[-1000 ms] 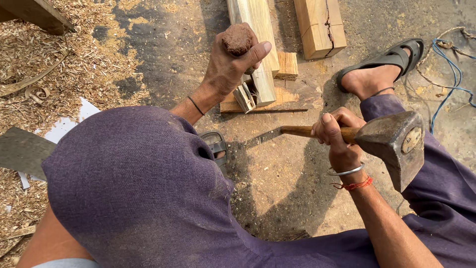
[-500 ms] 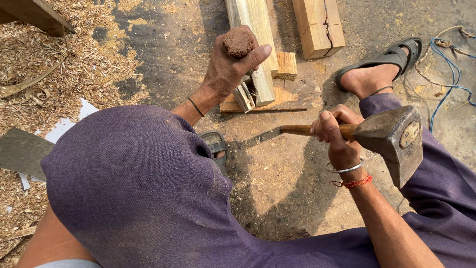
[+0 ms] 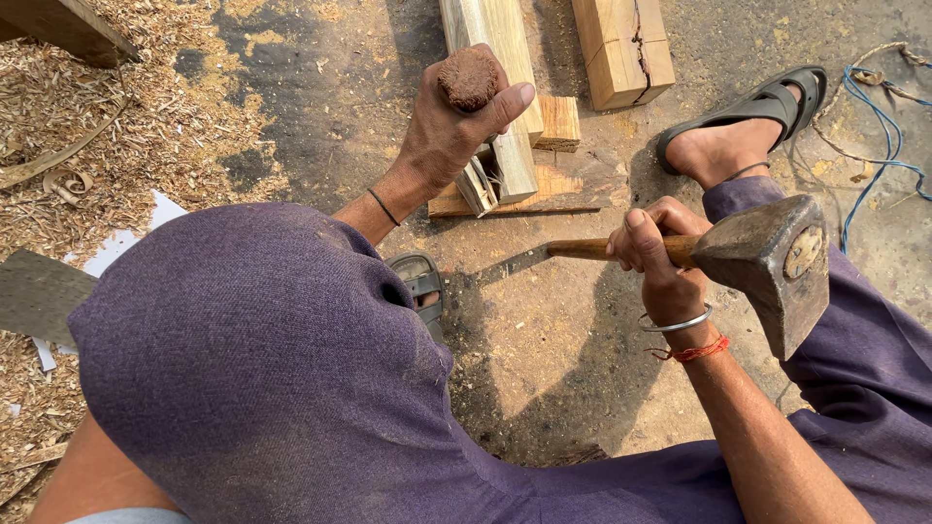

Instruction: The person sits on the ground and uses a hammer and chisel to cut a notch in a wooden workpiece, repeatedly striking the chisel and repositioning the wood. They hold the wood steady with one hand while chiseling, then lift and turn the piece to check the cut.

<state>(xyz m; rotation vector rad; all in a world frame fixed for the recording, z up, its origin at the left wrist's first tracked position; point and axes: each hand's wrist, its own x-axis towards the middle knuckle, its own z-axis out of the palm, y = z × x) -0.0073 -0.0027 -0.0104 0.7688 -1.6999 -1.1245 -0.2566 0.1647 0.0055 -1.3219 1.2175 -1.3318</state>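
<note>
Chisel (image 3: 471, 82): round, reddish-brown, worn wooden butt showing above the fist; blade hidden. Long axis roughly upright, butt toward the camera, lower end down at the beam (image 3: 497, 87). Held over the near end of the beam, on the ground.

Left hand (image 3: 449, 131): fist wrapped around the chisel, thumb up along its side.

Hammer (image 3: 767, 262): dark, rusty, wedge-shaped iron head, round eye visible; brown wooden handle. Long axis near horizontal, head to the right, raised above the ground.

Right hand (image 3: 665, 257): fingers wrapped tight around the handle just beside the head; bangle and red thread on the wrist.

Beam: pale, squared timber, lying lengthwise away from the person, resting on a flat board (image 3: 544, 189).

Block (image 3: 621, 49): cracked, beside the beam.

Shavings (image 3: 126, 116): heaped at left.
</note>
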